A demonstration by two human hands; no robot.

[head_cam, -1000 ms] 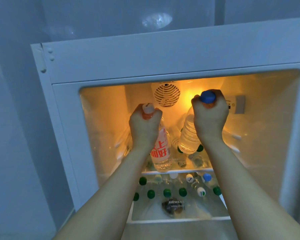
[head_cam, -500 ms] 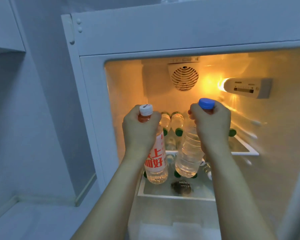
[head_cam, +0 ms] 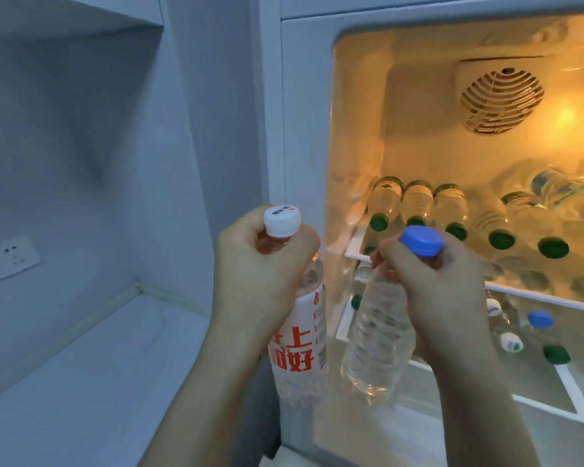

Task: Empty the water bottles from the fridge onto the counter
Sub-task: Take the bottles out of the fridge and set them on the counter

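My left hand [head_cam: 257,274] grips the neck of a white-capped water bottle [head_cam: 300,352] with a white and red label. My right hand [head_cam: 432,288] grips the neck of a clear blue-capped water bottle [head_cam: 378,342]. Both bottles hang upright in front of the fridge's left edge, outside its opening. Inside the lit fridge [head_cam: 418,129], several green-capped bottles [head_cam: 415,203] lie on the upper glass shelf [head_cam: 536,294]. More bottles [head_cam: 540,321] lie on the shelf below. The pale counter [head_cam: 91,365] stretches to the left of the fridge.
A wall socket [head_cam: 9,261] sits on the wall above the counter at left. A cupboard overhang [head_cam: 71,15] hangs over the counter. The fridge's white side panel [head_cam: 270,129] stands between the counter and the fridge interior. A round fan grille [head_cam: 501,96] is on the fridge's back wall.
Both hands have drawn their bottles out of the fridge and leftwards. The view has swung left, so the counter and socket now show.
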